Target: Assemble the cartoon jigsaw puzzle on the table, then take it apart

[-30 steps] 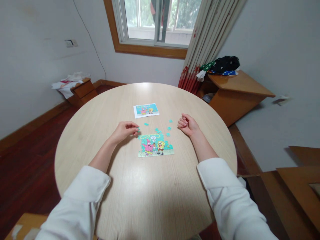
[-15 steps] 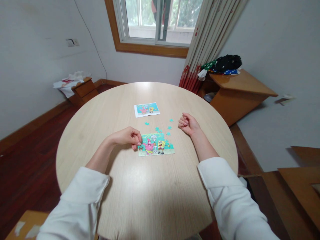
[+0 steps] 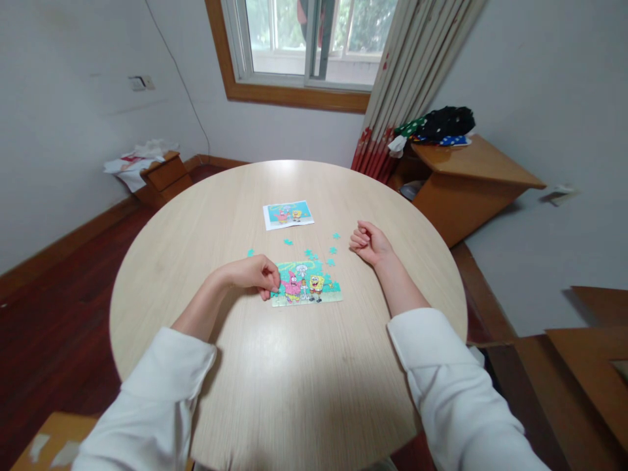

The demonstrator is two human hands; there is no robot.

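A partly assembled jigsaw puzzle with pink and yellow cartoon figures lies on the round table. My left hand is at its left edge, fingertips pinched down on a small puzzle piece mostly hidden under them. Several loose turquoise puzzle pieces are scattered behind and right of the puzzle, and one loose piece lies just behind my left hand. To the right of these, my right hand rests on the table in a loose fist, with nothing showing in it.
A printed picture sheet of the same cartoon lies farther back on the pale round table. Beyond the table are a window, a curtain, a wooden cabinet topped with cloths and a low drawer unit.
My left hand has shifted slightly down and right, its fingertips now against the puzzle's left edge. A loose piece behind that hand has come into view. My right hand stays put.
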